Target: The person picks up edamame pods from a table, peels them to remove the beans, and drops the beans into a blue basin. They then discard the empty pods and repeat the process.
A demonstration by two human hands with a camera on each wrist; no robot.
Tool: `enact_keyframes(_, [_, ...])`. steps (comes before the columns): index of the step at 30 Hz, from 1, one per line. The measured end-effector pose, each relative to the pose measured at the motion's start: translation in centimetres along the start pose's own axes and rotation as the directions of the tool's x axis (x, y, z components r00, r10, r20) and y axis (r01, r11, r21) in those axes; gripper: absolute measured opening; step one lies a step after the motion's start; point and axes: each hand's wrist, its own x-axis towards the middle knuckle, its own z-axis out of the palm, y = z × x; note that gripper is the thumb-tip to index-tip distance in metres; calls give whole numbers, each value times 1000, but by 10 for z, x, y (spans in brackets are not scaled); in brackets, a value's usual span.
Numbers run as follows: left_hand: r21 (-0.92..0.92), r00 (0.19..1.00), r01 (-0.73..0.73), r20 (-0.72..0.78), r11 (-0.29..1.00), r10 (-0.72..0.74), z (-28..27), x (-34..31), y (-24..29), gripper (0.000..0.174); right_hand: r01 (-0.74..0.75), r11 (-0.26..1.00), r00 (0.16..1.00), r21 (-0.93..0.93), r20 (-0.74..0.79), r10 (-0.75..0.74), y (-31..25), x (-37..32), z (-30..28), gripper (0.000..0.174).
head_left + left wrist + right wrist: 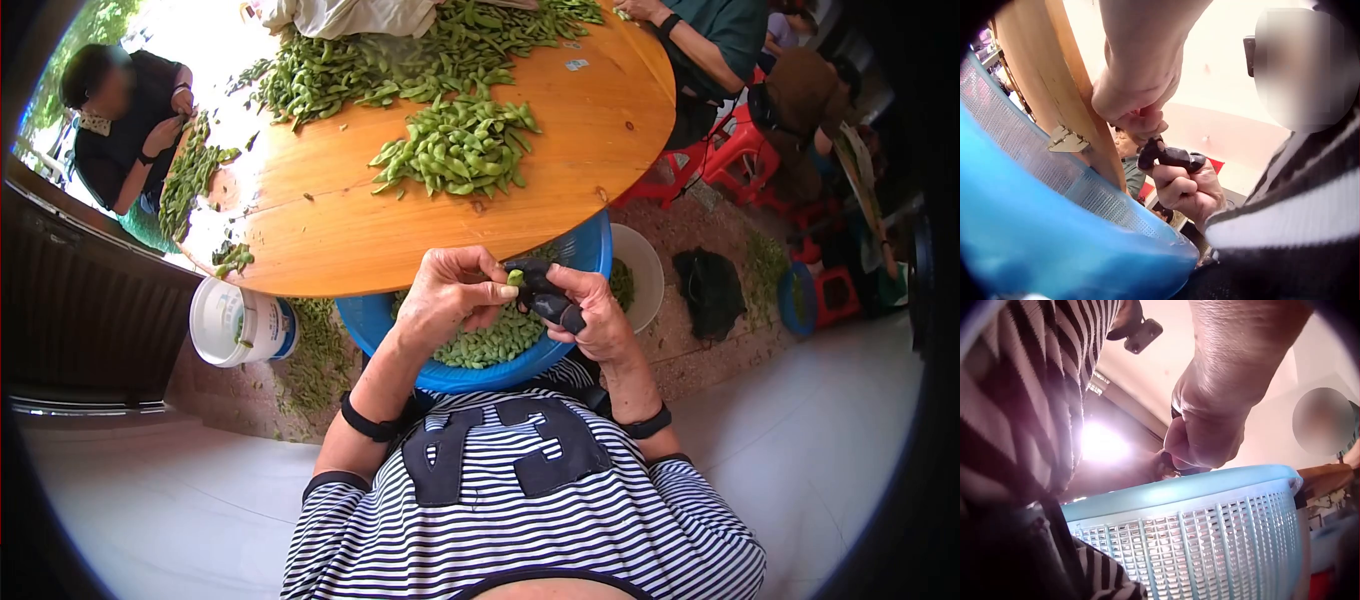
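Note:
Over the blue basket (352,322), both hands meet at a small green soybean pod (516,278). My left hand (452,290) pinches one end between thumb and forefinger. My right hand (598,318) wears black finger covers (548,303), and its covered fingertips hold the pod's other side. In the left wrist view the other fingers of the right hand (1188,192) are curled under the black covers. Below the hands, shelled green beans (490,340) fill the basket. The right wrist view shows the right hand (1210,434) above the basket's rim, its fingertips mostly hidden.
The wooden table (580,130) bears a near heap of pods (455,150) and a larger heap (350,75) behind. A white bucket (235,325) stands at left, a pale tub (640,270) at right. Other people sit around the table. Red stools (740,150) stand behind.

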Motion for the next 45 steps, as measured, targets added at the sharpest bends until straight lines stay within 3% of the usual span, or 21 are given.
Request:
enact_keyframes(5, [-17,999,-50,12,999,51,4,0,-3,12,36,997,999,-62,9,-36,-3,4,3,37])
enact_keyframes(7, [0,989,-119,-88,993,118,12,3,-10,8,186,948,977,-257,-57,-207,-3,3,6,41])
enact_keyframes(8, [-1,989,-118,-88,993,118,16,4,-11,8,185,948,977,-258,-58,-207,-4,4,7,41])
enact_keyframes(10, [94,978,-117,-164,989,132,22,3,-11,10,215,656,937,-724,-37,-348,-9,5,12,48])
enact_keyframes(11, [94,978,-116,-165,989,131,22,3,-12,10,214,656,937,-724,-37,-347,-12,4,16,48])
enact_keyframes(13, [152,974,-141,-156,978,165,20,1,-13,13,200,470,914,-860,-10,-406,-19,-1,24,53])
enact_keyframes(19, [321,947,-283,-55,904,316,20,-4,-9,21,161,423,821,-892,-116,-558,-19,-4,13,43])
enact_keyframes(20, [323,947,-284,-54,903,317,19,-7,-7,21,163,423,821,-892,-116,-560,-18,-5,12,43])
enact_keyframes(22, [-162,985,-167,-61,973,159,19,-10,-2,22,79,776,849,-626,-366,-382,-12,-9,8,33])
enact_keyframes(23, [-270,989,-141,-79,952,124,20,-10,0,21,33,871,896,-490,-371,-242,-9,-13,3,28])
enact_keyframes(24, [-269,989,-143,-78,953,126,19,-9,-1,21,34,871,896,-490,-371,-244,-9,-14,4,28])
enact_keyframes(26, [-269,981,-191,-80,944,176,15,-6,-3,15,12,999,981,-32,-194,-18,-11,-16,5,31])
enact_keyframes(32, [-171,988,-154,3,973,157,13,-1,-11,7,-16,1000,985,23,-172,19,-20,-13,17,39])
enact_keyframes(34, [-128,989,-151,-13,980,150,17,-2,-10,10,-1,999,985,43,-173,8,-17,-15,16,40])
enact_keyframes(36, [51,975,-159,-150,986,165,24,-5,-8,10,25,998,996,-49,-83,-29,-12,-17,8,43])
enact_keyframes(39, [197,984,-94,-130,976,121,20,-3,-16,11,1,993,992,-115,-126,-15,-15,-17,11,45])
enact_keyframes(45, [229,967,-85,-214,970,135,25,-7,-8,13,-30,981,988,-189,-157,0,-21,-17,18,48])
